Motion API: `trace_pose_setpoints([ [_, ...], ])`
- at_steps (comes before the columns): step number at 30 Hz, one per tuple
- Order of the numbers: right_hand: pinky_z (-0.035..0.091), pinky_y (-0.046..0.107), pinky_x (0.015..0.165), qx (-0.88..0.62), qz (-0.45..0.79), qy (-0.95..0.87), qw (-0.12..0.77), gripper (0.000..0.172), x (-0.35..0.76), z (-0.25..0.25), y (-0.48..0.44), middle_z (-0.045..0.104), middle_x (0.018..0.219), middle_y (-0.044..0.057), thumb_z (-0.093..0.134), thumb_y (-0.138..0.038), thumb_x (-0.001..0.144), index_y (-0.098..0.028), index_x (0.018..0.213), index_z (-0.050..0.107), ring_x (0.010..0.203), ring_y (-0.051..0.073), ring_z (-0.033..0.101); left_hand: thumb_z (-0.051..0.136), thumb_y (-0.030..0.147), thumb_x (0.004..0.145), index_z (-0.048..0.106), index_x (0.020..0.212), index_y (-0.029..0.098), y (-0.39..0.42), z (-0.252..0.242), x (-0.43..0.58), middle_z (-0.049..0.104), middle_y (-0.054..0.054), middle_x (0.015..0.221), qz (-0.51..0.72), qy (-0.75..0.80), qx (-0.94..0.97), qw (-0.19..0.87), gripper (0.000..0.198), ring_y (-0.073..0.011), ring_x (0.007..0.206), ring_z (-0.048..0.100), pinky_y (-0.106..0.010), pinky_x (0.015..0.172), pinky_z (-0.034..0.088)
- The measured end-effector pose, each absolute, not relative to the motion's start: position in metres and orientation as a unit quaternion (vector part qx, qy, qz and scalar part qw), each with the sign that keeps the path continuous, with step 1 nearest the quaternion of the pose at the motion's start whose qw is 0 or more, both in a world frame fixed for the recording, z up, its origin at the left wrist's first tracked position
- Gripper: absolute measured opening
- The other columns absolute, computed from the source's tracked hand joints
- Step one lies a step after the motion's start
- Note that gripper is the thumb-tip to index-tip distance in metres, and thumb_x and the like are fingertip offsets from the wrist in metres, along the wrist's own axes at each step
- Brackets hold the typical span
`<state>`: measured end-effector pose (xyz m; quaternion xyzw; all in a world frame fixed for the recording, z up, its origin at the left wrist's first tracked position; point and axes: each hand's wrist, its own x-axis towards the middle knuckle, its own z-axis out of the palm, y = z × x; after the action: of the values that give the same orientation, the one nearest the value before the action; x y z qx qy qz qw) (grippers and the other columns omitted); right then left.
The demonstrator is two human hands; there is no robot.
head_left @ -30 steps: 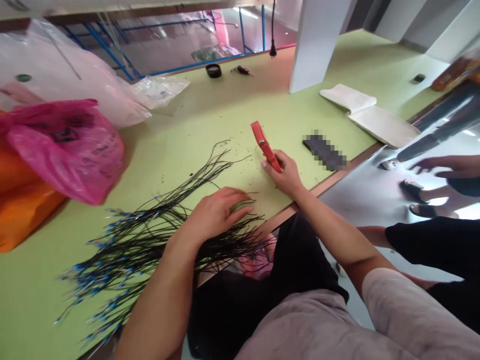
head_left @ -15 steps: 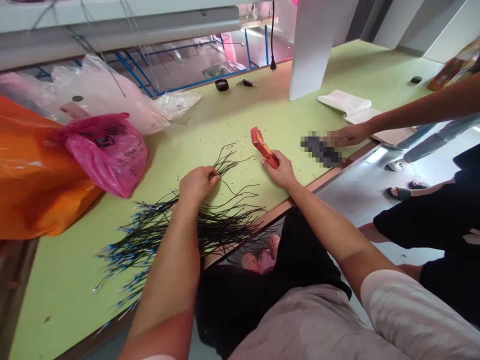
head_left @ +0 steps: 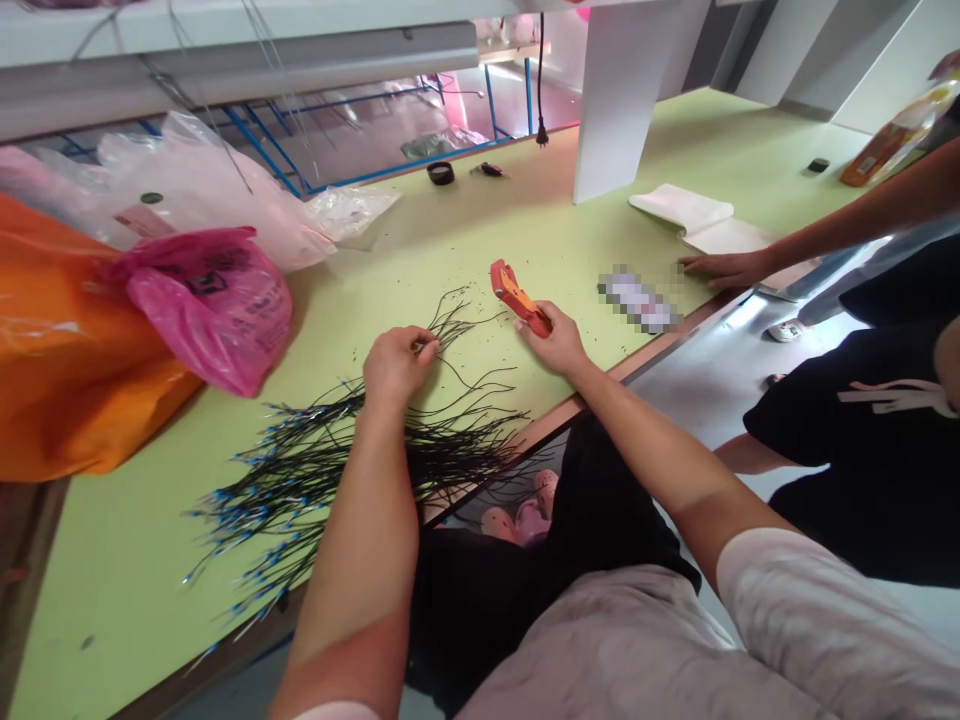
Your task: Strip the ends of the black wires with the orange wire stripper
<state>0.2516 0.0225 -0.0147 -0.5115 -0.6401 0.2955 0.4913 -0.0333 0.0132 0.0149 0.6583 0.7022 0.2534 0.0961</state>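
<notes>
On the green table lies a loose bundle of thin black wires [head_left: 322,480], with blue-tipped ends fanning toward the lower left. My left hand [head_left: 397,365] is pinching a few of the wires' bare ends. My right hand [head_left: 551,340] grips an orange-red wire stripper [head_left: 517,297] with its head pointing up and left. Small black insulation scraps [head_left: 480,340] are scattered around both hands. Another person's hand [head_left: 724,268] rests on the table at the right, next to a pixelated flat object [head_left: 637,300].
A pink plastic bag [head_left: 206,310], an orange bag [head_left: 67,370] and clear plastic [head_left: 195,200] lie at the left. A white pillar [head_left: 611,100] stands on the far side. Folded white sheets [head_left: 679,212] lie at the right. A person in black [head_left: 862,440] stands beyond the table edge.
Since the earliest frame, my left hand has moved from the bundle to the wire ends. The other person's hand has come in from the right. The stripper has tilted slightly.
</notes>
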Motion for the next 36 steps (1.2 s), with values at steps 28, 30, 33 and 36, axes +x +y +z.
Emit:
trace_pose_setpoints([
  [28, 0.046, 0.051, 0.111, -0.496, 0.128, -0.833, 0.210, 0.057, 0.161, -0.001, 0.028, 0.073, 0.142, 0.020, 0.068, -0.049, 0.106, -0.016, 0.153, 0.065, 0.131, 0.039, 0.062, 0.080, 0.040, 0.084, 0.079, 0.111, 0.018, 0.019, -0.024, -0.034, 0.083, -0.013, 0.110, 0.544, 0.599, 0.499, 0.312, 0.035, -0.0250, 0.107, 0.077, -0.041, 0.103, 0.066],
  [30, 0.046, 0.050, 0.111, -0.496, 0.129, -0.831, 0.218, 0.055, 0.161, -0.005, 0.028, 0.073, 0.141, 0.020, 0.068, -0.048, 0.106, -0.017, 0.152, 0.066, 0.131, 0.038, 0.062, 0.081, 0.043, 0.085, 0.078, 0.111, 0.018, 0.017, -0.022, -0.034, 0.083, -0.012, 0.107, 0.533, 0.603, 0.503, 0.315, 0.037, -0.0258, 0.106, 0.077, -0.041, 0.102, 0.066],
  [33, 0.046, 0.049, 0.111, -0.497, 0.129, -0.826, 0.234, 0.054, 0.162, -0.010, 0.028, 0.074, 0.140, 0.019, 0.068, -0.048, 0.106, -0.019, 0.151, 0.066, 0.130, 0.038, 0.062, 0.080, 0.045, 0.083, 0.076, 0.097, 0.019, 0.013, -0.020, -0.034, 0.079, -0.008, 0.092, 0.519, 0.598, 0.517, 0.325, 0.031, -0.0246, 0.094, 0.074, -0.041, 0.095, 0.067],
  [36, 0.047, 0.049, 0.110, -0.501, 0.130, -0.819, 0.247, 0.054, 0.162, -0.013, 0.028, 0.074, 0.140, 0.020, 0.067, -0.049, 0.106, -0.018, 0.151, 0.066, 0.129, 0.038, 0.062, 0.074, 0.043, 0.080, 0.066, 0.079, 0.021, 0.012, -0.020, -0.035, 0.073, -0.005, 0.080, 0.503, 0.597, 0.537, 0.319, 0.023, -0.0238, 0.086, 0.071, -0.040, 0.091, 0.067],
])
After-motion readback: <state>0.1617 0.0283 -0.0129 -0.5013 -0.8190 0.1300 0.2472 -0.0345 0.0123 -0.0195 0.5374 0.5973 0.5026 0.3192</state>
